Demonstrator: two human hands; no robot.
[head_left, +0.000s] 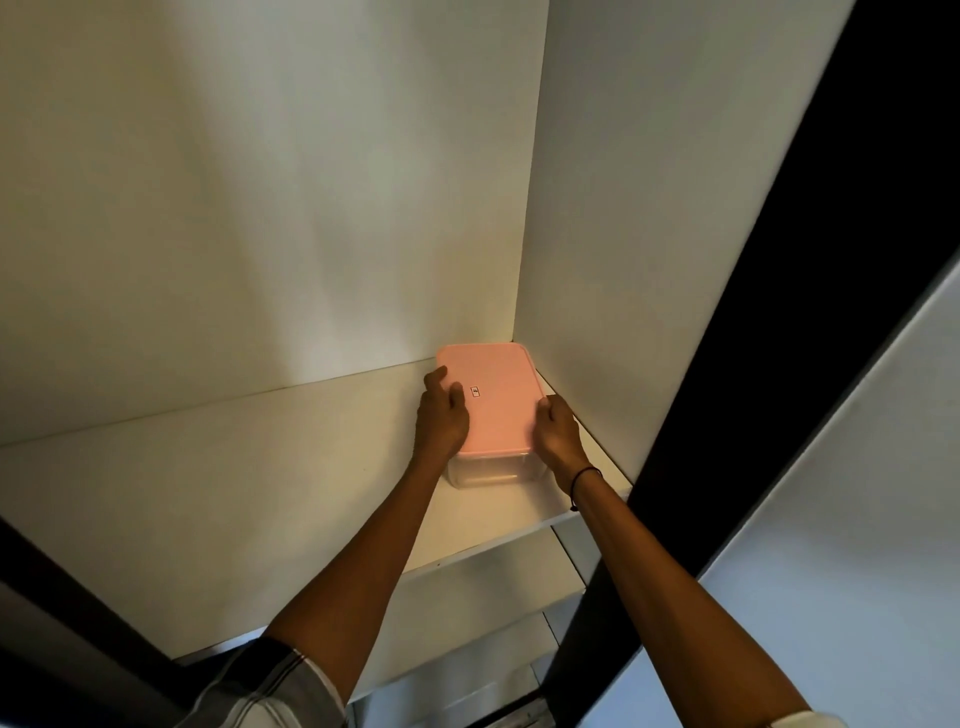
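A clear plastic container (488, 470) with a pink lid (498, 395) stands on a white shelf (249, 467), pushed into the back right corner of a cupboard. My left hand (441, 415) grips the container's left side, fingers curled over the lid's edge. On the opposite side my right hand (556, 431) holds the right edge of the lid, thumb on top. A thin dark band circles the right wrist.
White cupboard walls rise behind and to the right (623, 260) of the container. A dark door edge (753, 364) runs diagonally on the right. A lower shelf (493, 587) shows under the front edge. The shelf stretches bare to the left.
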